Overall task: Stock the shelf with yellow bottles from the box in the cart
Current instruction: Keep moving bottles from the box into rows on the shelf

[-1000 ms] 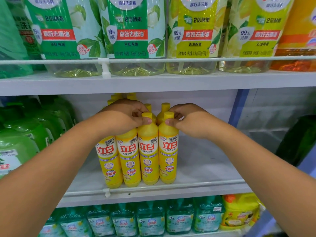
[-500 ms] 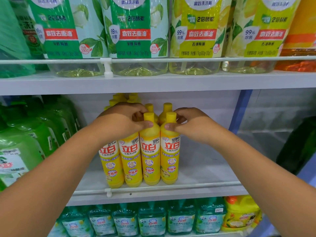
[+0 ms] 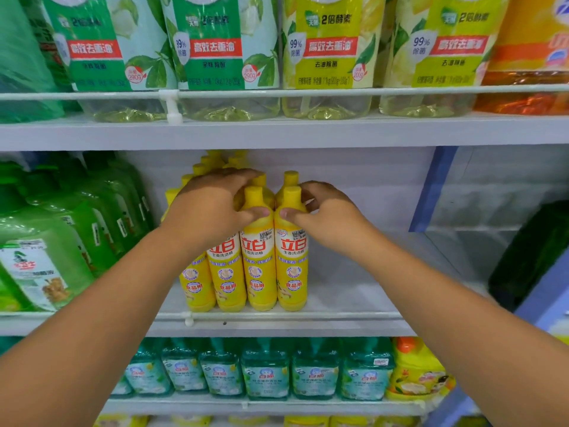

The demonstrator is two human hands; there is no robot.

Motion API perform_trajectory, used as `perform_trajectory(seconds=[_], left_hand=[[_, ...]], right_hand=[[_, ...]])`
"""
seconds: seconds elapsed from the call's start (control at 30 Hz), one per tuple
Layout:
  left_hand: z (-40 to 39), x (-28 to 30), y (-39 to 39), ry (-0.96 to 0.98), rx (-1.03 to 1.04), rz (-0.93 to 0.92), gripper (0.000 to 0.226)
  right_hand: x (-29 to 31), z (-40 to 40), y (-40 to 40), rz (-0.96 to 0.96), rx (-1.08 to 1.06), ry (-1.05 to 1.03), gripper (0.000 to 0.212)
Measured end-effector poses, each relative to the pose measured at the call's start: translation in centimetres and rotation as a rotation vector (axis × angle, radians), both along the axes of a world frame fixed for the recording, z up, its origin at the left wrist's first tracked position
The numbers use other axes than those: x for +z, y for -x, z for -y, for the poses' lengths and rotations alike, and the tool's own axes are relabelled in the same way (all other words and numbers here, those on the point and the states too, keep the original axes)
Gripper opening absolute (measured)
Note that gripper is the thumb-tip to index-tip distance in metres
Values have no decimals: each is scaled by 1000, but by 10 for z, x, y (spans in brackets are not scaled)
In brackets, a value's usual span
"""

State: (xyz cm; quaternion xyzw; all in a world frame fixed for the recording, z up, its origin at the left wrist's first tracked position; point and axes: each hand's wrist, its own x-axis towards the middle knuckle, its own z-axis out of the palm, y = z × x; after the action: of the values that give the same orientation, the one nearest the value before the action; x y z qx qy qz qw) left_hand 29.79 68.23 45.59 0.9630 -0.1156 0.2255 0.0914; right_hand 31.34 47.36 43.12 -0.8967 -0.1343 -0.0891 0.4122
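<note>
Yellow bottles point(image 3: 260, 257), four in front, both hands point(image 3: 215, 208) gripping.

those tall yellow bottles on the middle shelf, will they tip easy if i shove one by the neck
Probably yes. Each yellow bottle is tall and slim on a small base, so a push high at the neck likely tilts it. Neighbours packed on its left should steady it; the bare shelf to its right would not. The rail in front may stop a forward slide.
</note>
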Motion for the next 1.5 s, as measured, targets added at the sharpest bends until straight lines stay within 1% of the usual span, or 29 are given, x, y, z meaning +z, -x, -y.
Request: perform_trajectory(seconds=[0.1,0.2,0.3,0.37,0.47,0.57,0.67,0.73,0.8,0.87,0.9,1.03,1.2,1.33,1.5], left_hand=[[7,-10,7,-46,53,57,59],[17,-24,12,-61,108,124,54],[25,-32,18,-89,175,183,61],[26,-35,26,-122,205,148,70],[22,-43,44,-154,149,120,75],[19,-52,67,-143,101,86,72],[18,-70,90,-151,43,-4,69],[19,-86,106,-130,-24,-29,69],[25,-103,123,-89,-71,-69,67],[36,-119,141,-40,-113,-108,74],[43,-126,150,-32,-134,-132,76],[80,-142,179,-48,-219,-210,67],[140,-143,212,-68,-311,-241,68],[198,-148,240,-108,-352,-260,69],[286,-157,273,-134,-367,-263,68]], right_hand=[[-8,0,0,46,-21,31,43],[-20,0,6,44,15,61,46],[-30,3,16,57,40,95,50],[-31,7,26,66,40,109,50],[-30,12,50,39,16,161,53],[-36,15,80,27,-21,230,52],[-46,17,121,11,-85,350,64],[-58,18,149,2,-137,414,70],[-74,21,173,-13,-184,463,71],[-88,27,198,-35,-231,499,70],[-94,32,211,-57,-246,516,70],[-109,61,257,-141,-312,597,73],[-121,114,301,-182,-406,582,73],[-127,173,329,-240,-454,576,73],[-144,262,377,-228,-472,564,76]])
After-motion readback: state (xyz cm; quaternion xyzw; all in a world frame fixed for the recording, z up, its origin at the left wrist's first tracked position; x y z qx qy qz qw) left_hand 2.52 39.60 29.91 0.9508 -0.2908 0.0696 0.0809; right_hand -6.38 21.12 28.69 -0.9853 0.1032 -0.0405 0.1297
